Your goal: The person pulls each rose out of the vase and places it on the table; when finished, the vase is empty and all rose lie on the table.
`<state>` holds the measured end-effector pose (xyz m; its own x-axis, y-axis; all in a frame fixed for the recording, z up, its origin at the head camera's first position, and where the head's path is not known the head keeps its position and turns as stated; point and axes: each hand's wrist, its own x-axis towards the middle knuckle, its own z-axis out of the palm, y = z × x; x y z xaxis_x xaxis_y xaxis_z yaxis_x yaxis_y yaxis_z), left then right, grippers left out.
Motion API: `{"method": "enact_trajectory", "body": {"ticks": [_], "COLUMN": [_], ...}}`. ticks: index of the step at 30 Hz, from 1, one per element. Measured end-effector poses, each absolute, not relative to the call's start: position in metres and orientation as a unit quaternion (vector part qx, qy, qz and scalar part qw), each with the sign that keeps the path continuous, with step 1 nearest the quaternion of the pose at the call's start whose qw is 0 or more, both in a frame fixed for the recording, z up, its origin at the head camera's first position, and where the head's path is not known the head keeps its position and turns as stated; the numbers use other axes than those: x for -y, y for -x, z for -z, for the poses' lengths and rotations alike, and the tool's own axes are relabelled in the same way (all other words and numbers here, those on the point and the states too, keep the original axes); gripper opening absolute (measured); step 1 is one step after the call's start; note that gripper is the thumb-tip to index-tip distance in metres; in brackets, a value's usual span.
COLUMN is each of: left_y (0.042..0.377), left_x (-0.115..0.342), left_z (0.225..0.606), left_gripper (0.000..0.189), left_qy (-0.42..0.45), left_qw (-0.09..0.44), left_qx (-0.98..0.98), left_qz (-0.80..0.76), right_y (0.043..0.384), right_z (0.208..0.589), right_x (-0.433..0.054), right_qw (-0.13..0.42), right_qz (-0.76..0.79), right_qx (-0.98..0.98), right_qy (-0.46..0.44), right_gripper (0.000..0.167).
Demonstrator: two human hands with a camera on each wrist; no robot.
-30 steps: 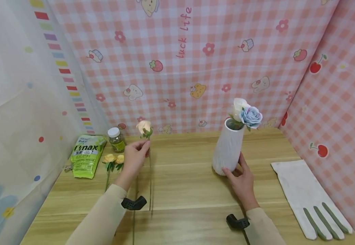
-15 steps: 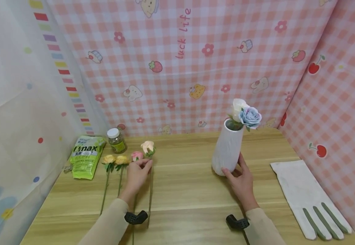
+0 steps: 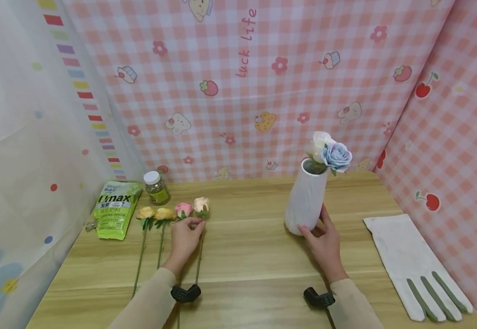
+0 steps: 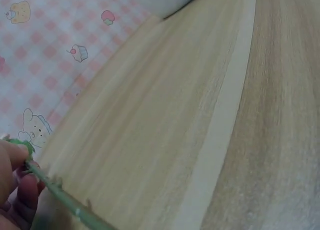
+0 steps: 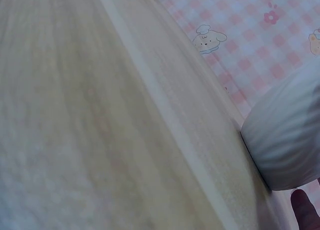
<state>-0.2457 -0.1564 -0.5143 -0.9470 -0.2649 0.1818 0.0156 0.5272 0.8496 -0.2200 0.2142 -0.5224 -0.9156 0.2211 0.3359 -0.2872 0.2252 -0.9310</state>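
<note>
My left hand (image 3: 186, 240) pinches the stem of a cream rose (image 3: 201, 205) just below its bloom, low over the table. In the left wrist view, thumb and fingers close on the green stem (image 4: 75, 207). A pink rose (image 3: 183, 209) lies right beside it, its stem partly hidden by the hand. Further left, two yellow roses (image 3: 146, 212) lie with stems toward me. My right hand (image 3: 325, 244) grips the lower part of a white ribbed vase (image 3: 306, 198), which leans slightly right. A white rose (image 3: 320, 144) and a blue rose (image 3: 337, 156) stand in its mouth.
A green bag (image 3: 116, 210) and a white-capped jar (image 3: 156, 188) stand at the back left of the wooden table (image 3: 254, 274). A white glove (image 3: 415, 260) with green-striped fingers lies at the right. Pink checked cloth (image 3: 238, 91) hangs behind.
My left hand has lowered the cream rose from above the table down beside the pink one, moving slightly toward me. My right hand and the vase have stayed in place.
</note>
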Motion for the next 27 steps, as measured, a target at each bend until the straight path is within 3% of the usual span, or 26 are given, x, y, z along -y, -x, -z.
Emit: {"method": "enact_trajectory", "body": {"ticks": [6, 13, 27], "left_y": [0.245, 0.241, 0.241], "left_x": [0.159, 0.162, 0.165], "left_z": [0.515, 0.513, 0.51], "left_gripper": [0.01, 0.01, 0.01], "left_qy": [-0.081, -0.084, -0.088], "left_qw": [0.142, 0.137, 0.134], "left_qx": [0.872, 0.878, 0.895], "left_qz": [0.462, 0.451, 0.416], "right_y": [0.221, 0.208, 0.207], "right_z": [0.524, 0.499, 0.498], "right_x": [-0.214, -0.207, -0.207], "right_qw": [0.214, 0.217, 0.209], "right_qz": [-0.621, -0.609, -0.615], "right_qx": [0.754, 0.762, 0.759], "right_qy": [-0.025, -0.037, -0.039], "right_gripper": [0.082, 0.08, 0.08]}}
